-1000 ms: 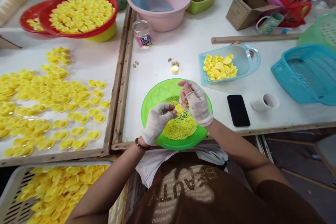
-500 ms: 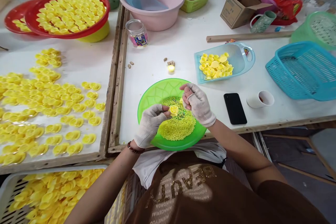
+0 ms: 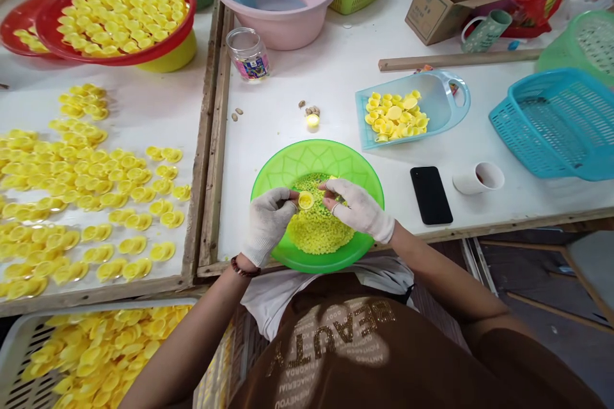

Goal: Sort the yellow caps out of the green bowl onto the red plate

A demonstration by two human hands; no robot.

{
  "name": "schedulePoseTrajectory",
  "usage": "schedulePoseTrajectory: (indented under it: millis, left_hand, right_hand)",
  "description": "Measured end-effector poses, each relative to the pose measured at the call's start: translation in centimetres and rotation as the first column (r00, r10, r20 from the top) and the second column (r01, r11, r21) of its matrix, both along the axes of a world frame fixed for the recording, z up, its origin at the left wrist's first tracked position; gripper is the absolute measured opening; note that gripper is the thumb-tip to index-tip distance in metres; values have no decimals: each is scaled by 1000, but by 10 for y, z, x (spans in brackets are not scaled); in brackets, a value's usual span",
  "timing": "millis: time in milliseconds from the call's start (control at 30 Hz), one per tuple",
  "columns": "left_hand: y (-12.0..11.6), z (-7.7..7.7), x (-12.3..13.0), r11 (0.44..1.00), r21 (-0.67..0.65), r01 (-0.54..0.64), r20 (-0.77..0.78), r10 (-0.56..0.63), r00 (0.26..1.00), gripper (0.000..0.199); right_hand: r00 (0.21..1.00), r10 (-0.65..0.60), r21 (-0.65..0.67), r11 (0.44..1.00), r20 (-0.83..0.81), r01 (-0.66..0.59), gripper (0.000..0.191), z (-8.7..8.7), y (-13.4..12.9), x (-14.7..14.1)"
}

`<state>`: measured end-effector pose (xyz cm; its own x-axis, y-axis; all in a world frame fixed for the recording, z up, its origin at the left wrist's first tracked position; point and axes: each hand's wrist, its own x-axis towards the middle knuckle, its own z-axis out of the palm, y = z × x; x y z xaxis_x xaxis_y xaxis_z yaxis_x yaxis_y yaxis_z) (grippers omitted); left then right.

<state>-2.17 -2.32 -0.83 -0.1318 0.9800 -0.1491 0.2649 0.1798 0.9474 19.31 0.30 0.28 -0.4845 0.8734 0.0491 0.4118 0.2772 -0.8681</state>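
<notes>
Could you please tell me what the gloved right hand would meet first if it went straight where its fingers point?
Probably the small round yellow plastic cup held by the white-gloved left hand, though depth is unclear.

The right hand (image 3: 359, 208) has come down over the green bowl (image 3: 292, 163), closer to the near edge of the surface (image 3: 283, 92). Half a second ago it was raised and its fingers were curled inward; now they stretch out flatter, thumb and forefinger parted, pointing at the yellow cup (image 3: 306, 200), just beside it. The left hand (image 3: 268, 220), pinching that cup, has shifted a little toward the left edge of the surface, taking the cup away from the middle of the bowl.
</notes>
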Motion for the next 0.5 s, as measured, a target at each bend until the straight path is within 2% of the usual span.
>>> schedulePoseTrajectory:
  millis: [100,167,267,333,400,433,500]
  left_hand:
    - [1,3,4,998,-61,9,64,-5,998,16]
    - [1,7,6,987,-152,44,200,-13,980,20]
    - [-2,11,2,950,-263,167,413,-46,910,30]
    - [-3,12,-4,953,-240,182,401,-74,913,35]
    - [-2,14,-10,979,-173,107,310,-49,949,37]
    - [-1,16,-12,987,-145,66,285,-22,958,38]
    - [1,18,-15,991,-135,13,303,28,952,40]
  right_hand:
    - [999,27,-93,995,-40,-30,28,2,-2,-8]
    - [999,42,-124,991,-31,-45,25,2,-2,-13]
    - [998,52,-195,979,-42,-59,25,1,0,-13]
    - [997,75,-216,974,-1,-73,29,0,2,-10]
    - [970,135,-192,977,203,-95,31,-3,1,-10]
    - [916,195,-185,973,350,-136,32,-4,0,-11]
    - [739,347,-217,938,578,-271,29,-8,-4,-15]
